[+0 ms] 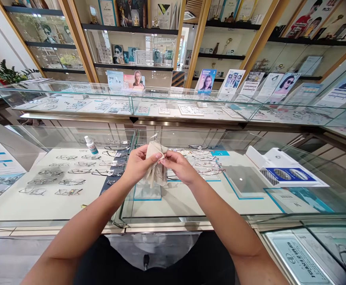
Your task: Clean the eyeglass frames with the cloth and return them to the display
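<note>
Over the glass counter I hold a beige cleaning cloth [157, 175] in front of me. My left hand [138, 163] is closed on the cloth, its thumb pressed against the front. Closed too, my right hand [179, 165] pinches at the cloth's right side, with its fingertips meeting my left thumb. Thin wire eyeglasses [157, 136] with a small white tag stick out above the cloth; most of them is wrapped or hidden behind it. A white spray bottle [91, 145] with a blue label stands to the left of my hands.
Rows of eyeglasses [72, 182] lie in the glass display case [173, 221] below. An open white box [288, 172] stands at the right, and a printed sign [0, 158] at the left. Beyond are another glass counter [161, 91] with upright cards and wall shelves [131, 29].
</note>
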Demonstrator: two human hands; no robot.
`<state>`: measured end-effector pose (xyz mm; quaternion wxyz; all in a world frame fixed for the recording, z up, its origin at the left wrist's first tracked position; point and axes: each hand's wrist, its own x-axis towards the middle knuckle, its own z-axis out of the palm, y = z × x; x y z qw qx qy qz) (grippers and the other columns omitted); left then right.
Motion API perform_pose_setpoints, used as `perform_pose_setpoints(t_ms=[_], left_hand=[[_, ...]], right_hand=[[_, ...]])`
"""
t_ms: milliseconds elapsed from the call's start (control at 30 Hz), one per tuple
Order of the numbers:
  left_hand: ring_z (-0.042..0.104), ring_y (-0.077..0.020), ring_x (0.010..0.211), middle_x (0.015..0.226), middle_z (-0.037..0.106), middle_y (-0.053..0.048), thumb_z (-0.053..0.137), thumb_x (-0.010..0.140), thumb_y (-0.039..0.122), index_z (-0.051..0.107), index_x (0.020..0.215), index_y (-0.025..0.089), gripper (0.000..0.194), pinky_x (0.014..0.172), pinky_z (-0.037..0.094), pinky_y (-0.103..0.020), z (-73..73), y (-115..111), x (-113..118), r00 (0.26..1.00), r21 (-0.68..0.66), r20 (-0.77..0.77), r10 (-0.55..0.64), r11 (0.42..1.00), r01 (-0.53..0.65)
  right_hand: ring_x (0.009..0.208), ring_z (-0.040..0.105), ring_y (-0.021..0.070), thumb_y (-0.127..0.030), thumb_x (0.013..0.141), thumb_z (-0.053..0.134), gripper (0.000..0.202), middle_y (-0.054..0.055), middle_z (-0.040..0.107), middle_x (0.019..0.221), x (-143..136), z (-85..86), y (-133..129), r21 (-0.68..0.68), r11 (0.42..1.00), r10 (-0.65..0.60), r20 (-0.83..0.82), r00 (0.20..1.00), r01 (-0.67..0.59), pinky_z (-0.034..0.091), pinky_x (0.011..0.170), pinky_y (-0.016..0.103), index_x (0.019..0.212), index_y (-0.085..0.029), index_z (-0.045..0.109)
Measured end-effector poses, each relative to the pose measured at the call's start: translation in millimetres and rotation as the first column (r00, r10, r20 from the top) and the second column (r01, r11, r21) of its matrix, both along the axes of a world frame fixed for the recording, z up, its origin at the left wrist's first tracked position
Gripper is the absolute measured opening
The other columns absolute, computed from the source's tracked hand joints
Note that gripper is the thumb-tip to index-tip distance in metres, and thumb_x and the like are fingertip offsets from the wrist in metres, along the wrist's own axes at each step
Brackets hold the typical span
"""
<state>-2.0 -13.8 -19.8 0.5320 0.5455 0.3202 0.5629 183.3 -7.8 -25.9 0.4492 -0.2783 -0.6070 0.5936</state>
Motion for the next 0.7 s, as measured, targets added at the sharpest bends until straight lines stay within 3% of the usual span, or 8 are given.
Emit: perform_pose_setpoints(t_ms=[267,533,700], left_hand=[[0.065,-0.0148,0.065,0.073,0.075,-0.003,0.101,0.070,0.041,0.079,0.086,0.016,0.037,0.061,0.052,-0.024,2.5,-0.9,0.1,1.000,0.021,-0.007,0.011,1.000,-0.011],[0.065,-0.0132,0.066,0.078,0.077,-0.004,0.099,0.074,0.044,0.078,0.085,0.015,0.037,0.061,0.052,-0.023,1.8,-0.2,-1.4,0.999,0.039,0.002,0.035,0.999,-0.036],[0.062,-0.0123,0.066,0.076,0.073,-0.003,0.097,0.075,0.049,0.075,0.084,0.015,0.042,0.060,0.049,-0.023,1.2,1.1,-2.3,0.997,0.029,-0.015,0.079,0.996,-0.078]], right_hand=[[0.091,0.059,0.0179,-0.063,0.079,0.089,0.048,0.002,0.069,0.092,0.2,-1.7,0.2,0.001,1.000,0.020,0.050,0.999,-0.020,0.048,0.085,0.032,0.088,-0.020,0.071],[0.080,0.052,0.0160,-0.065,0.086,0.082,0.047,-0.001,0.058,0.083,-1.0,-5.8,-0.1,0.063,0.998,0.022,0.100,0.995,-0.028,0.043,0.074,0.030,0.085,-0.021,0.063],[0.081,0.053,0.0165,-0.067,0.089,0.079,0.049,0.000,0.060,0.086,-1.2,-3.4,-1.8,0.103,0.993,0.041,0.122,0.992,-0.054,0.043,0.078,0.032,0.084,-0.021,0.064]])
